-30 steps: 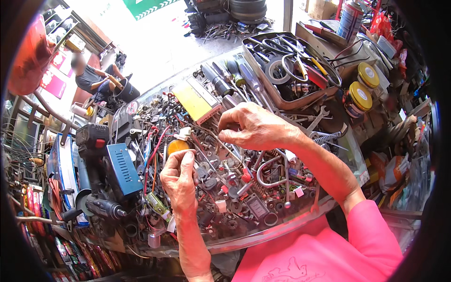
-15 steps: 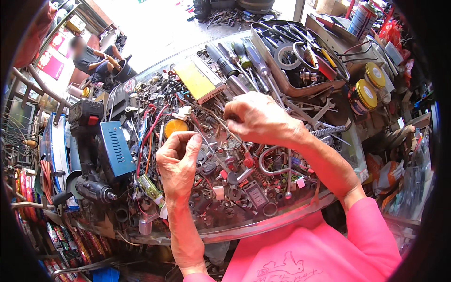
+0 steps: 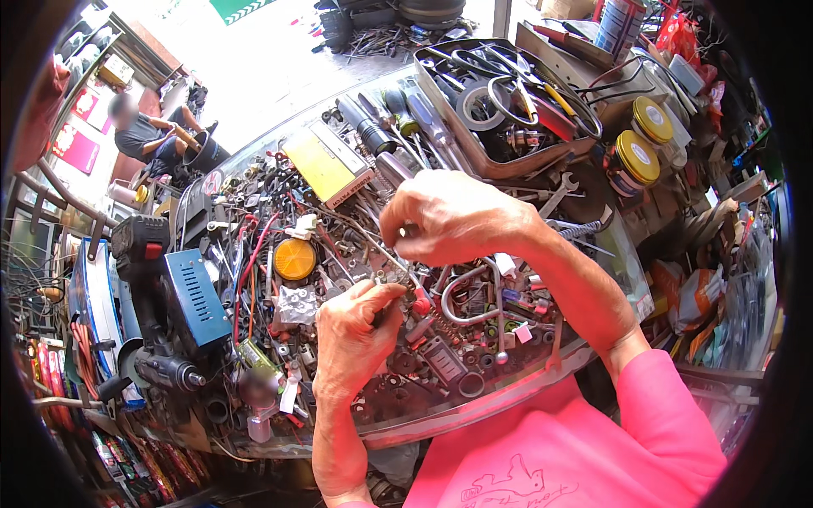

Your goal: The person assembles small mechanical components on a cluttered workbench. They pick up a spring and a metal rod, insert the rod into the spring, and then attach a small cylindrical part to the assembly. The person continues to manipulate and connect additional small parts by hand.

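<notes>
Both my hands are over a glass-topped table (image 3: 483,398) strewn with small metal parts. My left hand (image 3: 354,326) is closed, thumb and forefinger bent together; whatever they hold is hidden. Farther off and to the right is my right hand (image 3: 453,218), fingers curled, with a small dark end of something showing among them. Beneath the hands lie nuts, washers and fittings too crowded to tell apart. An orange round reflector (image 3: 295,259) and a crumpled clear plastic bag (image 3: 297,305) are left of my left hand. A bent metal U-shaped shackle (image 3: 470,317) rests below my right hand.
A cordless drill (image 3: 161,288) and a blue metal box (image 3: 197,296) stand left. Beyond the hands are a yellow box (image 3: 326,169), screwdrivers (image 3: 432,123) and a tool-filled metal tray (image 3: 491,165). Yellow-lidded cans (image 3: 635,159) stand right. A person (image 3: 144,135) sits at far left.
My left hand has moved right and slightly nearer, its fingers now curled in; the plastic bag it covered shows. My right hand stays curled nearly in place. The whole view has shifted slightly.
</notes>
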`<state>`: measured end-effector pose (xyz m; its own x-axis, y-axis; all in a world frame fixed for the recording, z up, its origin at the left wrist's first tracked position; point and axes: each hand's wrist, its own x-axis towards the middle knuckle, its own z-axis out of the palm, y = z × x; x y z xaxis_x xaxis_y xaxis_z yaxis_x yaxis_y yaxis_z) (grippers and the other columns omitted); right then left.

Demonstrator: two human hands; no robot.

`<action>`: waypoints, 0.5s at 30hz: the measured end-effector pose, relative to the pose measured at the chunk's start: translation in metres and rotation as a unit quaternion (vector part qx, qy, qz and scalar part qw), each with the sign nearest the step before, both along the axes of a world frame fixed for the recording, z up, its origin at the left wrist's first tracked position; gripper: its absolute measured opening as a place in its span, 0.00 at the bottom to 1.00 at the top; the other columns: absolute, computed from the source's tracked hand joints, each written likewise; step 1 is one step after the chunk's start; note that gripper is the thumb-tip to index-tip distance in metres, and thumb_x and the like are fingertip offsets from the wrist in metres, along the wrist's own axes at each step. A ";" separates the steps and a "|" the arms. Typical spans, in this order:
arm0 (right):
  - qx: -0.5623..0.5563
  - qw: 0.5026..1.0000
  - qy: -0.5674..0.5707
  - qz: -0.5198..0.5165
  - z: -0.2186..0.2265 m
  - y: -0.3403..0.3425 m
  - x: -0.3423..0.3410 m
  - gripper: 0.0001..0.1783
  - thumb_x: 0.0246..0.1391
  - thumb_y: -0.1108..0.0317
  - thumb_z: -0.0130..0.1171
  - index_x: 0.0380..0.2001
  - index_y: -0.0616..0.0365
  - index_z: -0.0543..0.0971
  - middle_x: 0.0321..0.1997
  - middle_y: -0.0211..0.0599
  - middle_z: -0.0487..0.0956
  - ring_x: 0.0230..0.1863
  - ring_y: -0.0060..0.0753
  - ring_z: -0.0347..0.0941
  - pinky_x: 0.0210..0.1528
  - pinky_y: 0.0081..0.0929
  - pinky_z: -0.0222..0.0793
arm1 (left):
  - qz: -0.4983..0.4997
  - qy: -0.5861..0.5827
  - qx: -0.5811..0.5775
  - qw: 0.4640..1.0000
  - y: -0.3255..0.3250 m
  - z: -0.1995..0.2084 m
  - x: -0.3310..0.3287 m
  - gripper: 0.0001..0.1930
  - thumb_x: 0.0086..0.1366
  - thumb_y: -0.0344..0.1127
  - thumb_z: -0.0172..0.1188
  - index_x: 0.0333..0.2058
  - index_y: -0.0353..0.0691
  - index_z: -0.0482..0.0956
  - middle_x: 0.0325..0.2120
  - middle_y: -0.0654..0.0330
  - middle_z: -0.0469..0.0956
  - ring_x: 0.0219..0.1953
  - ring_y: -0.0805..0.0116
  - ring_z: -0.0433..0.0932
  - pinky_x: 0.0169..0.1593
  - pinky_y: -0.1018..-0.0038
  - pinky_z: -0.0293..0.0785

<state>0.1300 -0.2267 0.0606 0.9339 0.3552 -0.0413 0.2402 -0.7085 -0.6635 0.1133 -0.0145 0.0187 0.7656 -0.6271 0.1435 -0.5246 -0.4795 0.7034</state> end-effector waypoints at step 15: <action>-0.140 0.988 -0.015 0.067 -0.007 0.019 -0.012 0.08 0.33 0.70 0.63 0.23 0.57 0.83 0.23 0.44 0.80 0.29 0.49 0.78 0.32 0.40 0.73 | 0.120 -0.073 -0.033 0.990 0.012 0.000 0.012 0.09 0.54 0.22 0.60 0.35 0.35 0.81 0.25 0.54 0.78 0.25 0.61 0.77 0.31 0.71 0.72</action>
